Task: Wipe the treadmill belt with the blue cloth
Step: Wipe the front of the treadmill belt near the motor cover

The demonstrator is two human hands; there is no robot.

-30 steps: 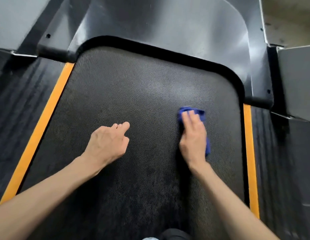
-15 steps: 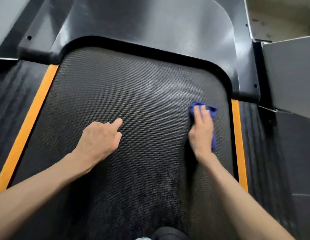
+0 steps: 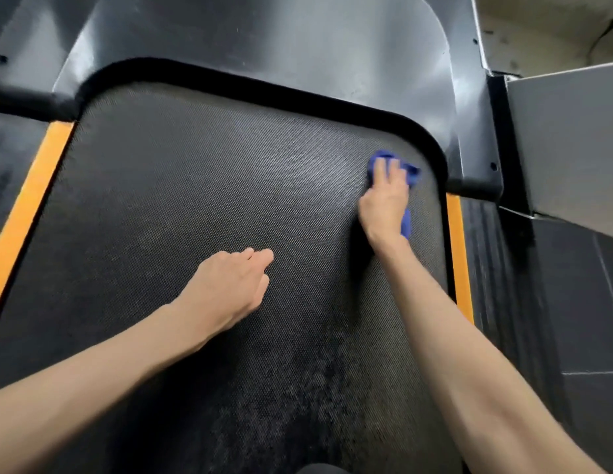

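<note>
The right hand [image 3: 383, 203] lies flat on the blue cloth [image 3: 414, 173], palm down. Its fingers [image 3: 380, 170] are stretched out and press the cloth on the treadmill belt [image 3: 195, 200]; they are not curled around it. The cloth is bunched under the hand, so only its blue edges show, in front of the fingertips and along the outer side of the palm. It sits in the far right corner of the belt, just beside the black rounded rim [image 3: 250, 84] that borders the belt's front end. The left hand [image 3: 226, 289] is near the middle of the belt, well apart from the cloth. It holds nothing, its fingers are loosely bent and the index finger points forward. It is low over the surface, but I cannot tell if it really touches it. Both forearms are bare and come in from the bottom edge of the view. The belt is dark with a fine dotted texture, and the part closest to the person has a darker, blotchy patch [image 3: 298, 388]. An orange strip runs along the right side [image 3: 459, 254] of the belt and another along the left side [image 3: 28, 206]. Outside the right strip lies a black ribbed side rail [image 3: 490, 275]. Beyond the rim rises the glossy dark motor cover [image 3: 281, 46], and a grey panel [image 3: 572, 138] stands at the far right.
</note>
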